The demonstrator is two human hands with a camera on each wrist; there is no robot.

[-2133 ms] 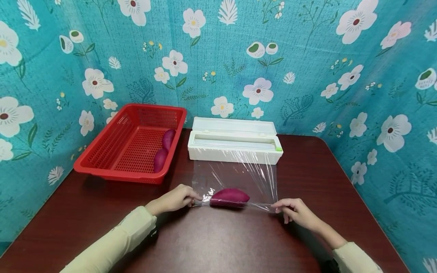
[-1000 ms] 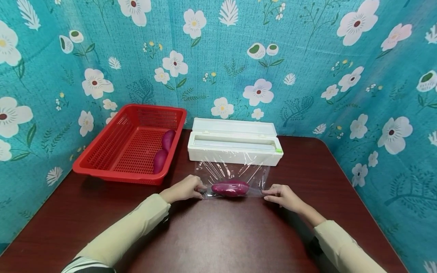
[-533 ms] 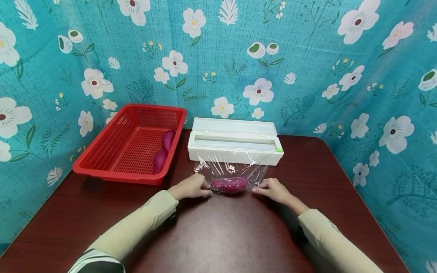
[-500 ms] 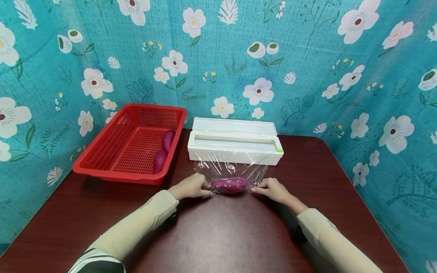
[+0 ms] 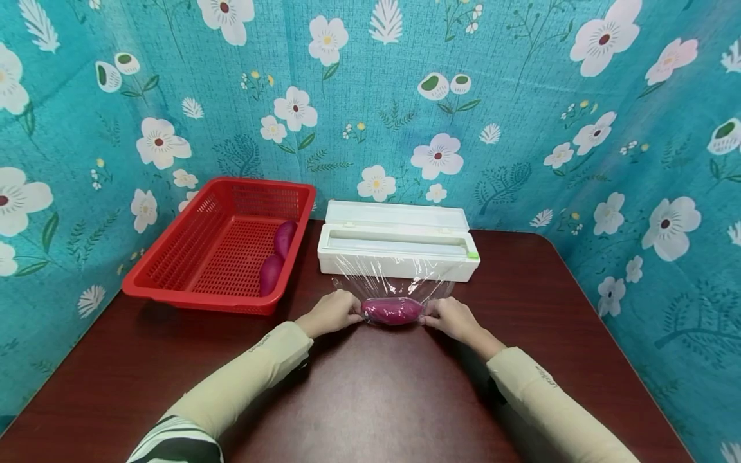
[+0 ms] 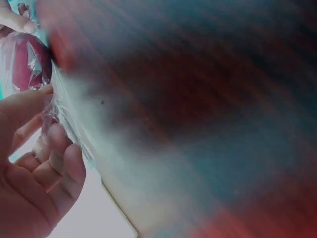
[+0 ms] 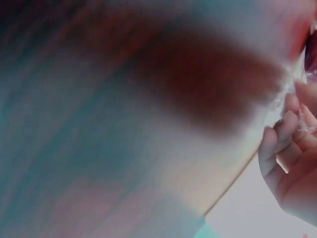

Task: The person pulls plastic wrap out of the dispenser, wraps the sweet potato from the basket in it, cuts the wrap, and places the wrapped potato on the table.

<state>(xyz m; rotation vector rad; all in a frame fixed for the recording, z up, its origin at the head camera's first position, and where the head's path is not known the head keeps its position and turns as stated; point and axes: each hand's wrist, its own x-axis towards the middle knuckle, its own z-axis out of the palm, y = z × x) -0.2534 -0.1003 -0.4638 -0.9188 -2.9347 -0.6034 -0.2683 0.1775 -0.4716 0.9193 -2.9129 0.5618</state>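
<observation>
A purple sweet potato lies in clear plastic wrap on the table, in the middle of the head view. The wrap stretches from it back to a white dispenser box with its lid raised. My left hand pinches the gathered wrap at the sweet potato's left end. At the right end my right hand pinches the wrap in the same way. Both wrist views show wrap between thumb and fingers, with the other fingers loosely bent. In the left wrist view part of the wrapped sweet potato shows beyond the fingertips.
A red plastic basket stands on the left of the dark wooden table, with two purple sweet potatoes along its right side. A blue flowered cloth hangs behind the table and at both sides.
Both hands have moved inward and away from me, toward the dispenser box. The sweet potato has rolled back with them, is now covered by wrap, and the stretch of wrap behind it is shorter.
</observation>
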